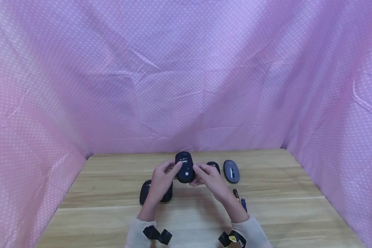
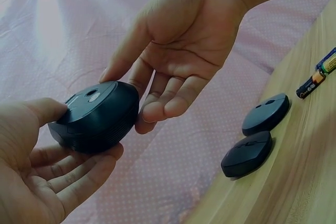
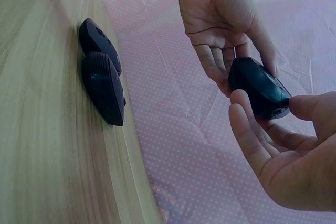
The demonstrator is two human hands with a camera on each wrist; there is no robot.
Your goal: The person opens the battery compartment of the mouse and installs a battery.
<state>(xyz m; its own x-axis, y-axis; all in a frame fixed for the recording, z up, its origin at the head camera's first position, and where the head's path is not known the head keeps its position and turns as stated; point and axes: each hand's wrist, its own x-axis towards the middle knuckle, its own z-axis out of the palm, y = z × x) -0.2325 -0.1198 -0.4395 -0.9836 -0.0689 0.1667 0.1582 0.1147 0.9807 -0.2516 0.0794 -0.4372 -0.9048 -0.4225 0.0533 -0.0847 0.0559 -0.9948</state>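
A black computer mouse [image 1: 185,174] is held up above the table with its underside, bearing a label and a pale round spot, facing up. My left hand [image 1: 161,181] grips its left side; in the left wrist view the thumb lies on the underside of the mouse [image 2: 100,121] and the fingers support it from below. At the opposite side my right hand [image 1: 212,181] pinches the edge between thumb and fingers, as the right wrist view shows at the mouse [image 3: 257,85]. Whether its battery cover is open cannot be seen.
Two black mice [image 1: 145,193] lie side by side behind the left forearm, partly hidden. To the right are another black mouse [image 1: 214,165] and a grey mouse [image 1: 231,171]. Two batteries [image 1: 243,204] lie by the right wrist. Pink dotted cloth [image 1: 186,86] surrounds the wooden table [image 1: 108,186].
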